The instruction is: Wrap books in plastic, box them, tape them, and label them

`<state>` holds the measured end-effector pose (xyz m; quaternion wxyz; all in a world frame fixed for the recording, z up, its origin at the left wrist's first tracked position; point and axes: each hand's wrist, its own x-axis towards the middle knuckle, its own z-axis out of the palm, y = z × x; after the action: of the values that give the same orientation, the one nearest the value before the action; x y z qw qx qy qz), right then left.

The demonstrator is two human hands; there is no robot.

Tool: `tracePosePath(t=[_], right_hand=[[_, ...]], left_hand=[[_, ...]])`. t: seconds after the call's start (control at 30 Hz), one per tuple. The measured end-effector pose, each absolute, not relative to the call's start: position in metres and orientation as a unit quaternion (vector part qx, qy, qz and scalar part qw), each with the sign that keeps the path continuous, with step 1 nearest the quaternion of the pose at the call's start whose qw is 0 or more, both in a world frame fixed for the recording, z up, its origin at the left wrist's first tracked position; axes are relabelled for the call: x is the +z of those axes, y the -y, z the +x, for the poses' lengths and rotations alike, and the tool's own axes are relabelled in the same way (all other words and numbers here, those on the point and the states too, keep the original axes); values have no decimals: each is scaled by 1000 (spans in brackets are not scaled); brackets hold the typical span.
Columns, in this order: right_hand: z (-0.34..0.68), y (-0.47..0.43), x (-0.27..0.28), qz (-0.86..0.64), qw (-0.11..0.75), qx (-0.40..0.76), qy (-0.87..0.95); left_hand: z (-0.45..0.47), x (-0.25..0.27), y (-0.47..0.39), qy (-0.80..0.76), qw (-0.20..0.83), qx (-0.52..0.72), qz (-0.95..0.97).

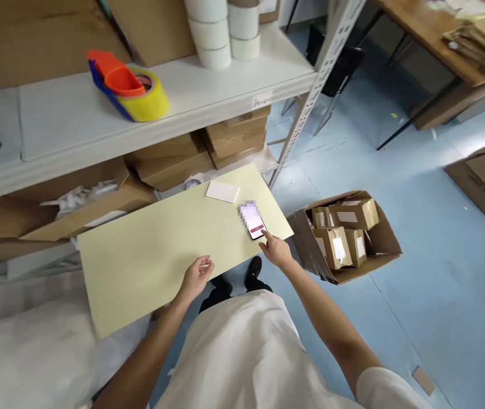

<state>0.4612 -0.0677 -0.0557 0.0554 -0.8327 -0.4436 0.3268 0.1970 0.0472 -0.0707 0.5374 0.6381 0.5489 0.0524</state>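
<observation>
A smartphone [254,221] with a lit, partly blurred screen lies flat near the right end of a pale yellow board [152,250]. The index finger of my right hand [277,250] reaches out to the lower edge of its screen, and the other fingers are loosely bent. I hold nothing in that hand. Over the board's front edge hovers my left hand [197,276], relaxed and slightly curled, with its fingers apart from the thumb and nothing visible in it. Just behind the phone a flat white card or small box [222,192] rests on the board.
Behind the board stands a metal shelf [208,91] with a yellow tape dispenser [129,91], rolls of white labels [210,34] and cardboard boxes. On the blue floor to the right sits an open carton [382,250] holding several small parcels. A wooden table [417,28] is farther back.
</observation>
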Motion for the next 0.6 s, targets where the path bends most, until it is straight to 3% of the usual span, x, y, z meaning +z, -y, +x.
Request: tracePosePath(t=[0.13,0.33,0.6], right_hand=[[453,24,-78,-815,-40,334,471],[445,-1,-100,-814,-102,351,451],[435,6,-84,-848,-22,294,440]], left_hand=[[155,-89,-19,-613,562,64,552],[147,-89,-10,-611,573,78,541],[125,-71,-43,-595,567,119,557]])
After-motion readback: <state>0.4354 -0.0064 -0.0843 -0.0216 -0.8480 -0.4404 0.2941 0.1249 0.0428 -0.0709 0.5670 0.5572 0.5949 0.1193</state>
